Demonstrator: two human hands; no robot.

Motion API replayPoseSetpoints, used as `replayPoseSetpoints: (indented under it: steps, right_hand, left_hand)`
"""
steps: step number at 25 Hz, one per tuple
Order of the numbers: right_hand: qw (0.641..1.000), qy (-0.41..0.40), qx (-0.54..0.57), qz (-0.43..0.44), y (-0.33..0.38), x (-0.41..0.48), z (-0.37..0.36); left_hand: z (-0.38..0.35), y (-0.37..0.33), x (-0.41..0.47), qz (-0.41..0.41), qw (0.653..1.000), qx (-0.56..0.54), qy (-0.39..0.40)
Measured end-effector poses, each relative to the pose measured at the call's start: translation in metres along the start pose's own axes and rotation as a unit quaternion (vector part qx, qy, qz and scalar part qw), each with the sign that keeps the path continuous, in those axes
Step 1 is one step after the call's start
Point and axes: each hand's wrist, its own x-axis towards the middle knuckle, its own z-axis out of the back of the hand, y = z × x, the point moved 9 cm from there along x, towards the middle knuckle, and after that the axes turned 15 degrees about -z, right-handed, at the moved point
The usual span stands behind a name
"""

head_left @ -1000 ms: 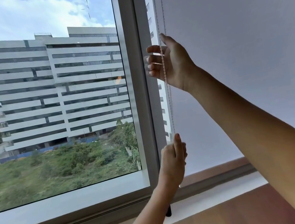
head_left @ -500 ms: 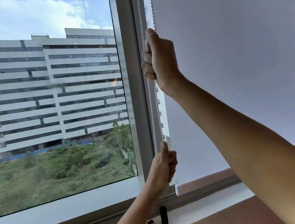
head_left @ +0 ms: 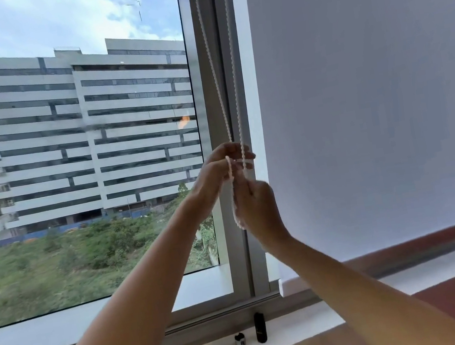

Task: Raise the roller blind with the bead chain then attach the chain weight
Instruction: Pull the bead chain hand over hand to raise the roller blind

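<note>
Black weight on sill

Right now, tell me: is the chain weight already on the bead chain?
No: the chain weight stands on the sill, apart from the bead chain.

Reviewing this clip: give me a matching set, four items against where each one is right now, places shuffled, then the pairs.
Items:
1. bead chain
2. black chain weight
3. roller blind
4. small metal clip

Places:
A. covering the right pane
B. on the sill, left of the tall black piece
C. hanging along the window frame into both hands
D. upright on the sill below the frame

Pairs: 1-C, 2-D, 3-A, 4-B
</note>
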Motion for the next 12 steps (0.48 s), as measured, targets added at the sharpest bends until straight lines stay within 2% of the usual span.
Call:
replayPoseSetpoints:
  steps: [4,10,12]
  right_hand:
    - [0.999,0.004,-0.026,-0.031,-0.055,-0.034,-0.006]
    - [0.999,-0.018,-0.012,-0.038,-0.064,-0.041,-0.022]
    - [0.999,-0.016,-0.007,-0.035,-0.064,-0.041,-0.025]
  left_hand:
    - [0.003,-0.014,-0.002,-0.005,0.997,-0.065,-0.032]
    - [-0.04,-0.039,0.003,0.062,0.991,-0.115,0.016]
    - [-0.035,-0.04,0.003,0.057,0.994,-0.087,-0.036]
